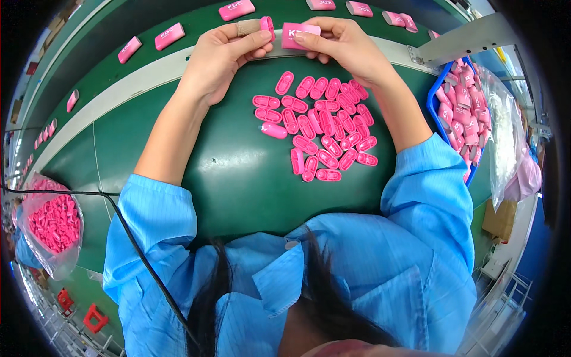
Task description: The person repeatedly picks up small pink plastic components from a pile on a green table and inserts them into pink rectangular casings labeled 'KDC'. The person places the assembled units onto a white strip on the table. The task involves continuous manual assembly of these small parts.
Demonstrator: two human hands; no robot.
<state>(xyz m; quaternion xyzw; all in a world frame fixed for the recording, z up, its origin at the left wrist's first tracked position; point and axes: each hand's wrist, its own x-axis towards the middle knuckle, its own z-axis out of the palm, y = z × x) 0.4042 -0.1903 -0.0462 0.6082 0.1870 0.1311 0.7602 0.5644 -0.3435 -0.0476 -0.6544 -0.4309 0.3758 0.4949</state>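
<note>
You held one part in each hand, the two facing each other above the pale rail (148, 75) at the far side of the green work table (226, 178).

Relation of parts: the pink oval cap (267, 28) lay directly left of the pink shell (299, 28) — nearly level with it in the view, a narrow gap between them. The cap stood on edge, its long axis running roughly away from you and across the line to the shell. The shell's longer side ran left to right, so that one short end faced the cap. Whether that end was hollow could not be told from this view. Your left hand (223, 52) was the nearer to the cap, your right hand (351, 50) to the shell.

Left grip: thumb and index finger were closed on the cap in a pinch; a tan wrap (248, 27) covered part of the index finger. Right grip: the thumb pressed the shell's printed front face, with the fingers behind and beneath it. Neither hand was released.

Surroundings: loose pink caps (326, 122) lay between your forearms — closer to the right one. A blue bin (433, 102) of similar shells stood beyond your right arm.
</note>
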